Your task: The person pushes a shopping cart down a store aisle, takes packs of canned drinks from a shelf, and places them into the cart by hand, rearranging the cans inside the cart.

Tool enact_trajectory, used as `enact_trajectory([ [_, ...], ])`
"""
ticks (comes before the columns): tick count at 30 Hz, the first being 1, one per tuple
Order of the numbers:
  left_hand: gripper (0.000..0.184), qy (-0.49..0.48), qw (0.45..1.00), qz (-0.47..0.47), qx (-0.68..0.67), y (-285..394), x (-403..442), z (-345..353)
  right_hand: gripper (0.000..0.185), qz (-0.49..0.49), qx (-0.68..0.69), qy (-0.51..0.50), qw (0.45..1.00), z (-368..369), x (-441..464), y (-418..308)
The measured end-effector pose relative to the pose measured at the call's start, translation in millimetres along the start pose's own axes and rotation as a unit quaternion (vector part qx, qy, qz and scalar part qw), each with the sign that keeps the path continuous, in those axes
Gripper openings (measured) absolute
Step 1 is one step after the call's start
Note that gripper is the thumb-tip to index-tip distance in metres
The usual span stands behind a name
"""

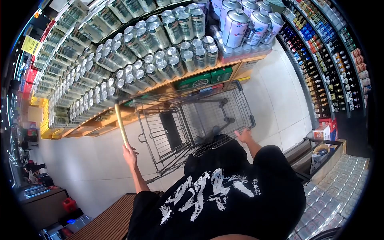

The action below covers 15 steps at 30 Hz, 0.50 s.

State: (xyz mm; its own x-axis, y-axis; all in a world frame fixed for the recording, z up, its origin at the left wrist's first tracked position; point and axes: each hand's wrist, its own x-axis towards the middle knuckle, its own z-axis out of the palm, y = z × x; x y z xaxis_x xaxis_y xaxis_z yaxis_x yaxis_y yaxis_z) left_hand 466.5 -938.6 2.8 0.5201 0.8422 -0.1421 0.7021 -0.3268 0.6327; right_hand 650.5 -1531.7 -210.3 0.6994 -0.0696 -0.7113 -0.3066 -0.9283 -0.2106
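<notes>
Pale tiled floor (280,88) runs between a wooden shelf (208,73) of stacked cans (156,66) on the far left side and packed racks (320,60) on the right. Taller flowered cans (236,30) stand at the shelf's right end. Between us and the shelf is the wire cart (204,116), upright on the floor, its long side close alongside the shelf, its dark panel (171,130) toward the left end.

We judge that we are handling the cart, holding or guiding it from both ends. Shifting it from this pose would call for a firm hold on the left and light steering on the right, with the wires kept off the shelf and its cans.

Our left hand (129,157) is wrapped around the near end of a pale bar (121,125), which looks to be the cart's handle; its fingers are closed on it. That forearm reaches up and slightly left from the sleeve. Our right hand (245,137) meets the near rim by the right corner, elbow bent outward, fingers a little apart; we cannot tell whether they curl around the wire. Both arms are spread wide of our dark shirt (212,192).
</notes>
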Motion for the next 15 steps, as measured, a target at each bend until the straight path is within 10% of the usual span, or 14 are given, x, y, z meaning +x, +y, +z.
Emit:
enact_trajectory([
  [15,0.046,0.099,0.981,-0.091,0.138,21.8,-19.9,25.7,0.064,-0.024,0.036,0.137,0.99,-47.6,40.4,-44.4],
])
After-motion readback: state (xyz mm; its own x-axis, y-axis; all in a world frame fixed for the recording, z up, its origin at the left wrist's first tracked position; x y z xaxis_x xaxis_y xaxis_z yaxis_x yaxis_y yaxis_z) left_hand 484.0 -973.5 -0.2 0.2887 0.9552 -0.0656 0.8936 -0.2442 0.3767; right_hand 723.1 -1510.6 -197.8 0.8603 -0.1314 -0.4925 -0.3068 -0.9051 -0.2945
